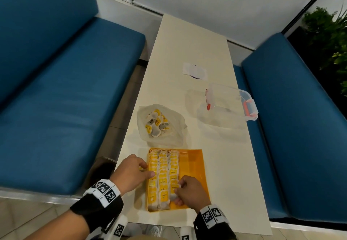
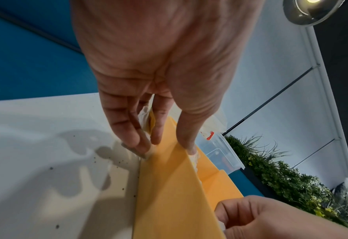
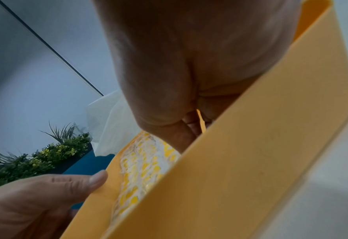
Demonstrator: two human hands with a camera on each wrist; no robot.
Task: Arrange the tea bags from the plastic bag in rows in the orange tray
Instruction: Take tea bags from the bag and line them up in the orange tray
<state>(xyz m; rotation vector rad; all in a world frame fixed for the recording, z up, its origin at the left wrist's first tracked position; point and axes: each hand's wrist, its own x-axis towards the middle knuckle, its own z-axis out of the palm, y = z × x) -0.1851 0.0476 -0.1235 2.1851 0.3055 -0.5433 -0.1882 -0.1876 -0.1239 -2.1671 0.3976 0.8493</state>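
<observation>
Both hands are down at the orange tray (image 1: 195, 166). Right hand (image 1: 189, 191) is pinching a tea bag (image 1: 176, 187) at the near end of the third row, fingers curled round it. Left hand (image 1: 131, 172) has its thumb on the tray's left edge, and the wrist view shows a spare tea bag pinched in its fingers (image 2: 128, 129).

Tip for this bit, I reckon: keep the tray pinned with the left, slide the bag in flat, overlapping the one behind with the yellow tag up, and don't nudge the middle row.

Three neat rows of white bags with yellow tags fill the left side; the right strip is bare. More bags sit jumbled in the plastic bag (image 1: 161, 125) just behind the tray.
</observation>
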